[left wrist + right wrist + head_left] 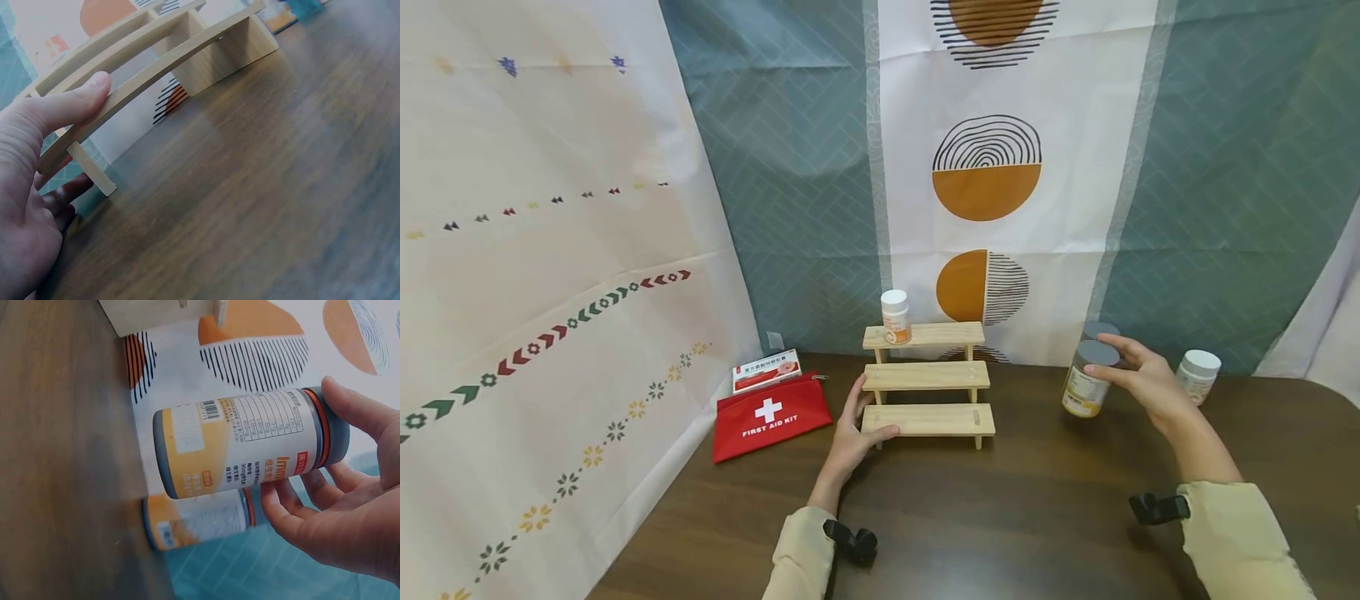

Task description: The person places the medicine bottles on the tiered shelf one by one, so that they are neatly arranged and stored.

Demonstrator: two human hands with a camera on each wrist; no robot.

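Note:
My left hand (847, 442) holds the left end of a three-step wooden stand (928, 421). In the left wrist view its thumb lies along the lowest step (150, 75), with the other fingers beneath. My right hand (1153, 387) grips a supplement bottle (1086, 387) near its grey lid, thumb on one side and fingers on the other. The right wrist view shows this bottle's yellow and white label (250, 444) with printed text. A second grey-lidded bottle (200, 519) stands just behind it. On the top step sits a small white-capped bottle (896, 317) with an orange label.
Right of the held bottle, a white bottle with a pale lid (1199, 375) stands partly behind my right hand. Left of the stand lie a red first aid pouch (771, 417) and a medicine box (766, 371). Patterned cloth (1000, 283) hangs along the brown table's (1000, 517) back edge.

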